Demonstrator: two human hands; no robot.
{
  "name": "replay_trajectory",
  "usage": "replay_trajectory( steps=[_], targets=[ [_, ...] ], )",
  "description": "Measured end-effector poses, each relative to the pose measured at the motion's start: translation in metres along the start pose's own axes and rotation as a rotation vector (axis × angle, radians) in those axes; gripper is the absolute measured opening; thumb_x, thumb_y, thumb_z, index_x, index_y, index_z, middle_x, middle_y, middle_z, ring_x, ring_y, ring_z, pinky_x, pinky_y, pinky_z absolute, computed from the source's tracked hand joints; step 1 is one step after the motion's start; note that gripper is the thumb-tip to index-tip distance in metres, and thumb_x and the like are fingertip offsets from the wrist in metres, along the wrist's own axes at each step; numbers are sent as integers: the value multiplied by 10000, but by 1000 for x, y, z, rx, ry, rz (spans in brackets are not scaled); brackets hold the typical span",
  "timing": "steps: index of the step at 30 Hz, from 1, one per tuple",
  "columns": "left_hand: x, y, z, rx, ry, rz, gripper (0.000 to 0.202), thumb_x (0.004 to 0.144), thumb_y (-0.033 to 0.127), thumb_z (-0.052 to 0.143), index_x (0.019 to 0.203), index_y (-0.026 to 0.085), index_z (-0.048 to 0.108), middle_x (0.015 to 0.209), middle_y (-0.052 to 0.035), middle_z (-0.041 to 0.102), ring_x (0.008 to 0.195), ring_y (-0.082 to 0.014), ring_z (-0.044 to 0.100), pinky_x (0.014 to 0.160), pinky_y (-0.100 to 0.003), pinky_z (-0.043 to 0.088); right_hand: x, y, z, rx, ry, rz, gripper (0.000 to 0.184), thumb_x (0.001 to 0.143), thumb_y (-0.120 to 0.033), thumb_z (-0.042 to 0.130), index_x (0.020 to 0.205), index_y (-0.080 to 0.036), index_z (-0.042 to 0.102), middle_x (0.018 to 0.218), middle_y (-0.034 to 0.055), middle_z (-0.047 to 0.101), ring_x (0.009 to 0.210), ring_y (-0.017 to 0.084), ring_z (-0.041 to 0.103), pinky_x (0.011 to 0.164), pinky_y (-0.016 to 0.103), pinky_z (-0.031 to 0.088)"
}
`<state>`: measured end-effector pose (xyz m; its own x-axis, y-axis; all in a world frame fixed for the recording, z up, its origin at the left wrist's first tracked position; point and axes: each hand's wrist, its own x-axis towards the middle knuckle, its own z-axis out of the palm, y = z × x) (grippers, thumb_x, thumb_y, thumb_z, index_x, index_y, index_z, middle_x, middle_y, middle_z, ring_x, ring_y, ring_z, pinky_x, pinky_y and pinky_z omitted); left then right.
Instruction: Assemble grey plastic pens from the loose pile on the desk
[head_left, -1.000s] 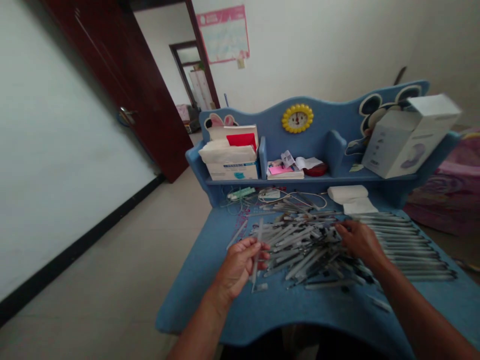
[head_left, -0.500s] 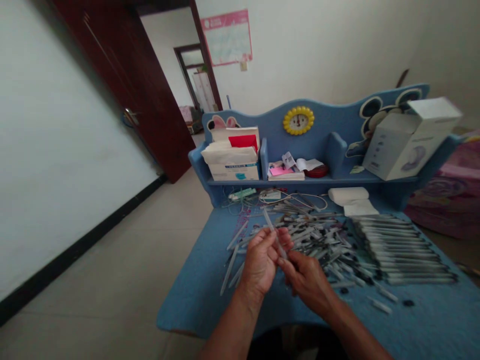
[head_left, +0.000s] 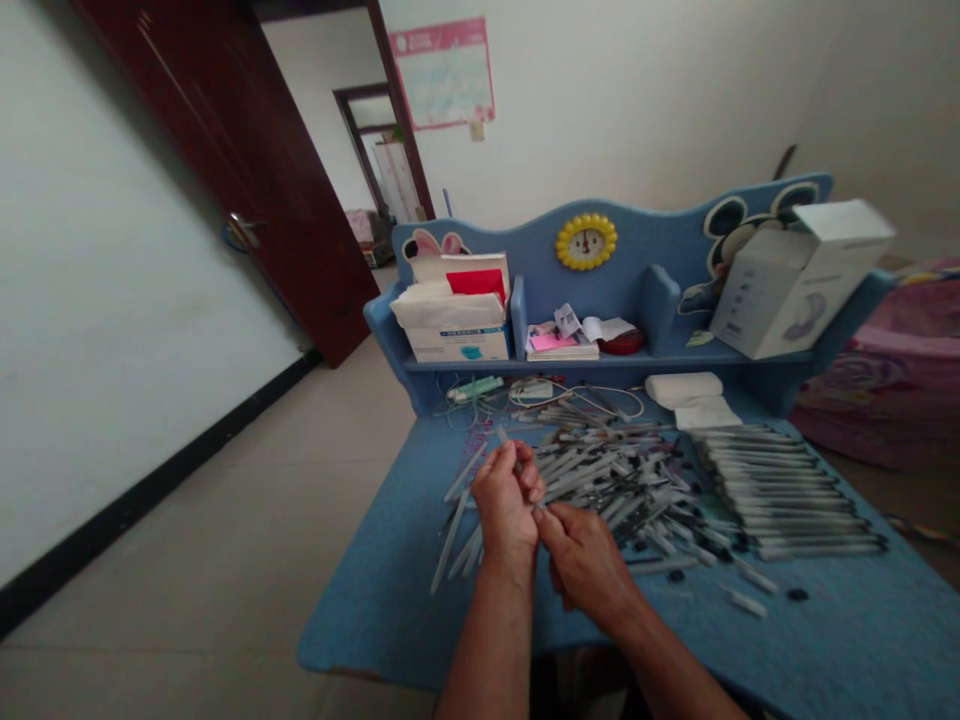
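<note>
Over the blue desk [head_left: 375, 620], my left hand [head_left: 504, 498] is closed round a thin clear pen barrel [head_left: 502, 436] whose tip sticks out above the fingers. My right hand [head_left: 583, 560] is just below and to the right of it, fingers pinched at the barrel's lower end, the two hands touching. A loose heap of grey pen parts [head_left: 615, 480] lies just behind the hands. To the right of the heap, finished pens lie in a neat row [head_left: 780, 485].
A blue shelf [head_left: 600, 355] at the desk's back holds a tissue box [head_left: 457, 335], papers, a white carton [head_left: 787, 280] and a yellow clock [head_left: 586, 241]. White cables lie under it. Small black caps [head_left: 796, 594] dot the desk at right. An open dark door [head_left: 300, 230] stands at left.
My right hand left the heap and came to my left hand. Both hands now meet on the barrel, which has slid lower in the left hand's grip.
</note>
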<state>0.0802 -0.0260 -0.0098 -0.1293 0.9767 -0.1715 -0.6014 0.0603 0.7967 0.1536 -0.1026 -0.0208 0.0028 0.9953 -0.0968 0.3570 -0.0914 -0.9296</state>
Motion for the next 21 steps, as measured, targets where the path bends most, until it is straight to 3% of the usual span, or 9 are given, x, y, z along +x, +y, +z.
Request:
replay_trajectory(
  steps=[5,6,7,10,15,21],
  targets=[
    [36,41,-6,-1,151,231,213,734,311,575,659,168,437,516,90,423,329,7,260,341,-131,173,-25,27,3,-211,-126,-105,382,856,-339,377,510,-192,449,454,-15,511,453,108,496,419,218,231],
    [40,44,-6,30,134,261,202,718,321,590,688,165,467,539,77,459,336,1,284,342,-138,182,-25,34,-1,-287,-43,-86,382,872,-346,351,551,-191,486,492,-1,551,468,115,513,444,224,249],
    [42,42,-5,184,32,274,202,728,352,570,739,163,502,570,58,494,345,-15,319,344,-150,203,-23,41,-9,-386,57,-54,371,882,-366,340,611,-191,524,535,17,589,502,132,541,468,230,268],
    [35,16,0,910,-296,273,246,814,367,417,725,164,522,546,38,490,399,-70,426,409,-188,318,-3,50,-46,-692,217,18,341,888,-403,341,736,-211,578,620,51,650,607,186,609,508,244,291],
    [18,-34,13,1157,-452,335,139,706,211,559,572,178,551,601,-10,542,666,-165,546,669,-273,399,27,57,-101,-964,271,193,292,871,-407,371,866,-246,615,724,77,691,694,237,646,501,254,306],
    [12,-55,32,1686,-630,620,137,781,198,498,786,164,630,888,-122,592,843,-239,549,747,-346,413,39,78,-122,-983,292,298,337,855,-437,384,1027,-235,591,819,114,700,777,291,649,547,304,369]
  ],
)
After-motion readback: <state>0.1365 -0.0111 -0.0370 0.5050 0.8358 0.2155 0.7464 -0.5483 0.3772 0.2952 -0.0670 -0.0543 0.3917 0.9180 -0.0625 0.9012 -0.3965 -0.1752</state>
